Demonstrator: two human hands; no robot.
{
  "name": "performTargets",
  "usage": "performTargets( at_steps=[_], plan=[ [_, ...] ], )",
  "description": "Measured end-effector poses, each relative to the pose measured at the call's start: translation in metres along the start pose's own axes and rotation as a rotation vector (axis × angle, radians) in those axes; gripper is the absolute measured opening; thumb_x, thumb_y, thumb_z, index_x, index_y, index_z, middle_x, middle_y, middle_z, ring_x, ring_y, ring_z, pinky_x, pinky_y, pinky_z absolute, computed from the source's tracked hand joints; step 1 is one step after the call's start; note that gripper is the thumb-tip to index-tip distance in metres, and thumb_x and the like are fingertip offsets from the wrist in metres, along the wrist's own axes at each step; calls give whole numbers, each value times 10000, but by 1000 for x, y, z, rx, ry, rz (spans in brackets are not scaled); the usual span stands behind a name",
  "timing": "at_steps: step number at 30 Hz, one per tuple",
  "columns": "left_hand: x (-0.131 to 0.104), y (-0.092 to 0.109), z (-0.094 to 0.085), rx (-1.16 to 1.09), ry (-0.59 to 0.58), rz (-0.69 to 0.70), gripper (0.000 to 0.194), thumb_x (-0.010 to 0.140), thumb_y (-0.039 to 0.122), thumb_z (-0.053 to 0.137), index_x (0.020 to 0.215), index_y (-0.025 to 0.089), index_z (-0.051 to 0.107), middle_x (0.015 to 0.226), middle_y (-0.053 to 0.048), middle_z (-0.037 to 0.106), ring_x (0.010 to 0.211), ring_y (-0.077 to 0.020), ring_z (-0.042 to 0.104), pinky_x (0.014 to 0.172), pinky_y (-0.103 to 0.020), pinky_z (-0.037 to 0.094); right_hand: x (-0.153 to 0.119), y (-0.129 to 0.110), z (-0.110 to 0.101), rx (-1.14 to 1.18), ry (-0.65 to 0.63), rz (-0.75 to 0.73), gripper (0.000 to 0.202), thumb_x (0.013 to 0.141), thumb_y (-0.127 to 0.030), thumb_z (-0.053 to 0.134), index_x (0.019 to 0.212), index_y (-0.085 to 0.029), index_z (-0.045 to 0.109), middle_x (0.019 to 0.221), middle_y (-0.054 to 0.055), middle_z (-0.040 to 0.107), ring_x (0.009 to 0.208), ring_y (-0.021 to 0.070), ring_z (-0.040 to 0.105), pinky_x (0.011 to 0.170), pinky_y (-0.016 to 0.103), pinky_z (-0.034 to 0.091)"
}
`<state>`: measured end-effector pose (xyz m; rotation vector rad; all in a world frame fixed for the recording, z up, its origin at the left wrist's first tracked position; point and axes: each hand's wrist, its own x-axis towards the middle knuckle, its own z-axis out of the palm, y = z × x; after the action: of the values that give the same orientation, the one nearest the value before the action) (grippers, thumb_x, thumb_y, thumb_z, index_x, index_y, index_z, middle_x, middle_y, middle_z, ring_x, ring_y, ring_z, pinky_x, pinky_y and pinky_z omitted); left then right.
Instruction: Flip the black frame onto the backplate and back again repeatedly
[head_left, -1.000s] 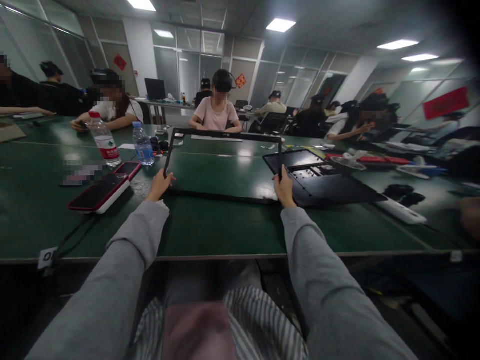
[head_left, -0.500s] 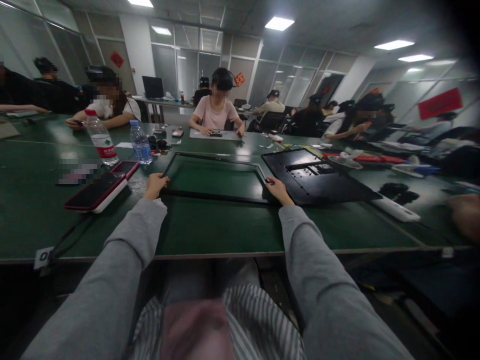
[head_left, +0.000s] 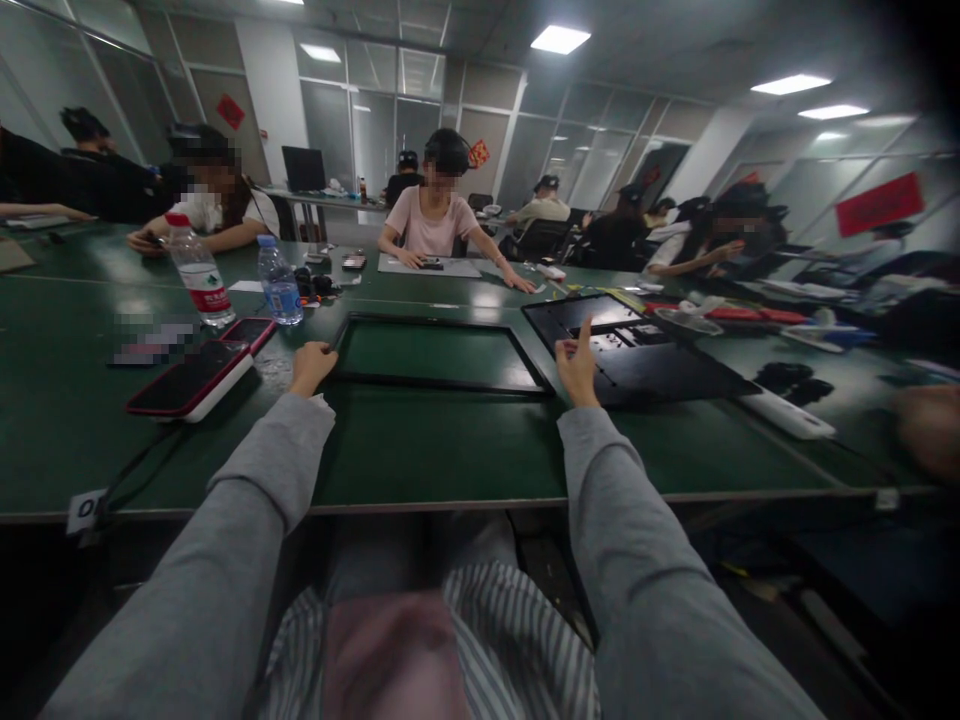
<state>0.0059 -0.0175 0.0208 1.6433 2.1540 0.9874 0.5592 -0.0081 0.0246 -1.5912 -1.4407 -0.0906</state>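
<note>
A thin black rectangular frame (head_left: 442,383), like a monitor bezel, lies flat on the green table. At its left side my left hand (head_left: 313,368) has curled fingers closed on the frame's edge; the fingertips are partly hidden. My right hand (head_left: 577,372) is apart from the frame, raised just beyond its right side. Its index finger points up, the other fingers are bent, and nothing is in it. Behind this hand lies a black panel (head_left: 660,368) like a monitor back cover, with a cut-out and metal parts in its middle.
Left of the frame stand a red-capped bottle (head_left: 204,285) and a blue-capped bottle (head_left: 281,290), near a red-edged phone (head_left: 191,380) on a white block. A white power strip (head_left: 795,415) lies beyond the panel. Across the table (head_left: 450,450) a person in pink (head_left: 435,215) works.
The frame has come down flat onto the table. My right hand has let go of its right side and lifted, index finger extended. My left hand stays at the left side.
</note>
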Motion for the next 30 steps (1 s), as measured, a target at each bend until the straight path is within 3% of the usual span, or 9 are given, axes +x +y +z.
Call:
performTargets(
  at_steps=[2,6,9,13,18,22,25,28,30],
  plan=[
    [-1,1,0,48,2,11,286,822,265,683,1056,192,830,1094,-155,825,1158,-384,729,984,-438,557,-1,4,7,-27,-50,-2,746,970,-343,498,1687,-139,455,1137,139,778,966,259,697,1042,460,570],
    [-1,-1,5,123,1,37,305,834,263,675,1076,193,848,1119,-159,823,1169,-386,730,1003,-443,549,-2,11,23,-22,-237,-89,490,951,-348,572,1357,-156,768,1104,158,806,1076,302,732,1101,520,557],
    [-1,-3,11,177,5,75,318,866,279,645,1089,178,848,1138,-166,818,1144,-367,733,979,-412,550,-6,12,31,29,-369,-105,393,927,-349,647,1253,-197,803,1220,148,807,1216,313,731,1153,535,543],
    [-1,-5,15,205,9,93,326,892,298,626,1102,170,840,1115,-156,816,1084,-335,728,938,-383,552,-11,14,40,32,-410,-56,436,889,-271,651,1293,-163,771,1399,168,749,1372,309,673,1247,535,468],
    [-1,-1,17,159,1,130,310,901,341,654,1104,187,830,1096,-156,801,1135,-346,701,1022,-412,538,-8,14,37,88,-308,10,502,901,-332,661,1367,-164,741,1381,176,751,1374,315,667,1261,535,446],
    [-2,4,20,84,-21,214,508,901,477,698,1311,185,769,1403,-196,705,1396,-385,562,1187,-518,440,8,16,14,353,-198,82,669,971,-551,614,1569,-255,580,1355,138,760,1277,283,712,1129,508,546],
    [-6,8,19,61,-123,280,668,863,617,743,1408,231,722,1572,-187,592,1505,-416,456,1236,-594,363,17,23,-1,510,-165,175,675,1011,-698,471,1527,-280,596,1215,123,797,1119,271,756,980,453,604],
    [-10,14,12,74,-265,350,761,738,727,838,1349,282,756,1571,-166,599,1529,-447,422,1242,-609,343,16,33,-5,390,-63,228,598,1022,-606,441,1384,-205,697,1048,128,799,991,276,744,934,460,599],
    [-14,19,7,91,-329,393,776,661,758,885,1274,293,788,1513,-157,647,1503,-454,441,1229,-609,357,10,39,-4,165,2,168,489,991,-457,506,1312,-176,746,1070,147,791,1046,295,717,998,506,569]
  ],
)
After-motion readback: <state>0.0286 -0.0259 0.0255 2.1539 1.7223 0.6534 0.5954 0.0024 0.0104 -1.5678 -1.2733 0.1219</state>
